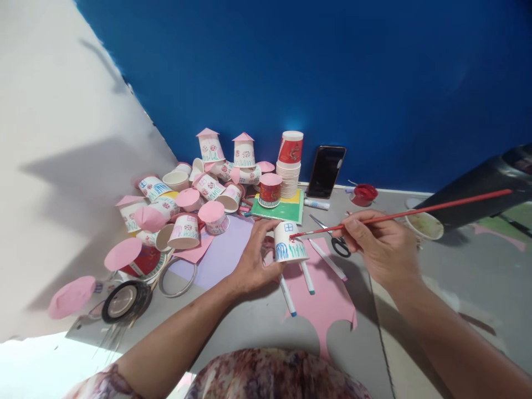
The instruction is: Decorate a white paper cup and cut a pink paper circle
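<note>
My left hand (255, 257) grips a white paper cup (287, 249), turned upside down. Drawn on the cup are a blue window, a blue arched door and green grass strokes. Between the fingers of my right hand (380, 246) is a long red paintbrush (432, 207), its tip touching the cup's side near small red marks. Beneath the cup lies a cut sheet of pink paper (328, 299). Several white marker pens (307, 278) rest on it. Black-handled scissors (341, 247) lie just left of my right hand.
Many decorated cups with pink paper roofs (208, 145) crowd the left back. A stack of cups (290, 166) stands behind, beside a phone (327, 172) leaning on the blue wall. Tape rolls (124, 302) lie at the left, a paint-stained cup (426, 226) at the right.
</note>
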`<state>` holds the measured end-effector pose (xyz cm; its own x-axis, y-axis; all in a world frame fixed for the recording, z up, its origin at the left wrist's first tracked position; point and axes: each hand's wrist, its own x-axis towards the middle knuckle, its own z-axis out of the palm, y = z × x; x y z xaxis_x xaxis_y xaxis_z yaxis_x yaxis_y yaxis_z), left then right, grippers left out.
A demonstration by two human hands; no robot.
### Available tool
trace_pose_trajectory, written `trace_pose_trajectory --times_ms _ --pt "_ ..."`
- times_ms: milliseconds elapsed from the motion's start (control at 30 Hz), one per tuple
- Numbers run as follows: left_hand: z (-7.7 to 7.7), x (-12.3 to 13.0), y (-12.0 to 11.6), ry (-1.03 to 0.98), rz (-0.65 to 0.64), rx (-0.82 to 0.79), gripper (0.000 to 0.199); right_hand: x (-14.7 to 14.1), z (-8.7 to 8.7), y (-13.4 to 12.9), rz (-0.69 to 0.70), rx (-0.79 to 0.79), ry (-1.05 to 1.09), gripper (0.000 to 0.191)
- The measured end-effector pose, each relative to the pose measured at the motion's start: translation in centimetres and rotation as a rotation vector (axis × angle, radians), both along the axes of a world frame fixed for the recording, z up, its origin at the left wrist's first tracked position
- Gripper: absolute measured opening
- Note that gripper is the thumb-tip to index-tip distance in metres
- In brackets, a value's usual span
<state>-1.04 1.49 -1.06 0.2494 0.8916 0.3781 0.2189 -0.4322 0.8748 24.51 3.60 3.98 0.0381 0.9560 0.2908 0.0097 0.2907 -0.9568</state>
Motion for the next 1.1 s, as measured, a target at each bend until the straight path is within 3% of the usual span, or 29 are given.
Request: trace_pose_trajectory --times_ms 1100 --pt "0.12 -0.02 0.0 0.051 0.006 0.014 0.067 0.17 0.11 -0.35 -0.002 0.023 -0.057 0.03"
